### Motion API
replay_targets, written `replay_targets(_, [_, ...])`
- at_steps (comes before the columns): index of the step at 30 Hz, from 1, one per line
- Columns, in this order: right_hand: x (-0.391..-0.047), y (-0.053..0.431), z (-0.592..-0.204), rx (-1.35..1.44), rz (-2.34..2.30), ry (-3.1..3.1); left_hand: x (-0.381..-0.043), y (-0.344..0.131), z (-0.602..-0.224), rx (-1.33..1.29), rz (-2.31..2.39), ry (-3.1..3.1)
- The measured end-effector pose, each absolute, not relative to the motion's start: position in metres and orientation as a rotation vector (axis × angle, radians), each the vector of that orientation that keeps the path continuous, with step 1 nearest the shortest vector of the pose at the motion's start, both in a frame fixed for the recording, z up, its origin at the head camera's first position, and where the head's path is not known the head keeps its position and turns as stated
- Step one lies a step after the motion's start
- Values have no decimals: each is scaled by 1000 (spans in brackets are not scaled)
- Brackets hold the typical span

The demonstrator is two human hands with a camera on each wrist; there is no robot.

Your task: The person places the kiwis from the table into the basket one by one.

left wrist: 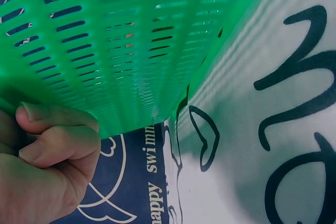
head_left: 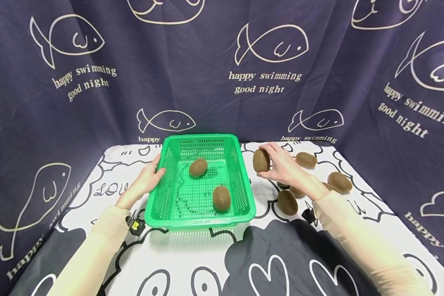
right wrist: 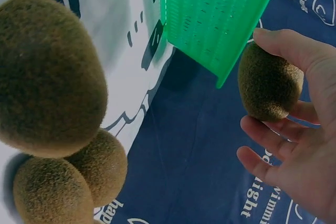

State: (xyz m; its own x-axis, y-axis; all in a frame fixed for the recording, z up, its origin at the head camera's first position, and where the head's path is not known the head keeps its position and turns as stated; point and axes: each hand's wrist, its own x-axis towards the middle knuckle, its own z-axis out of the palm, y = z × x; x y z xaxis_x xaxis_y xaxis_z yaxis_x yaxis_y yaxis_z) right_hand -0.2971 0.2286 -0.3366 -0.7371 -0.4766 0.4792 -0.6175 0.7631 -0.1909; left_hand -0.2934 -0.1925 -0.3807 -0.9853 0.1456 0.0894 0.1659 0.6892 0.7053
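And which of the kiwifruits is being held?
The kiwifruit pinched in the right hand, beside the green plastic basket; two others lie inside the basket, the rest on the tablecloth.

A person's left hand (head_left: 146,177) grips the left side of a green basket (head_left: 201,223) with two kiwis (head_left: 198,167) inside, while the right hand (head_left: 283,165) pinches a third kiwi (head_left: 261,160) just beside the right rim. More kiwis (head_left: 287,202) lie around the right forearm on a patterned table (head_left: 185,255), before a fish-print curtain (head_left: 207,98).
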Motion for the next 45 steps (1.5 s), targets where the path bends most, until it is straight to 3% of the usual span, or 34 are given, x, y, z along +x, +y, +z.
replay_targets(45, [-300,155,-335,1040,453,-2548,-293,-193,-381,-280,-1205,-2854])
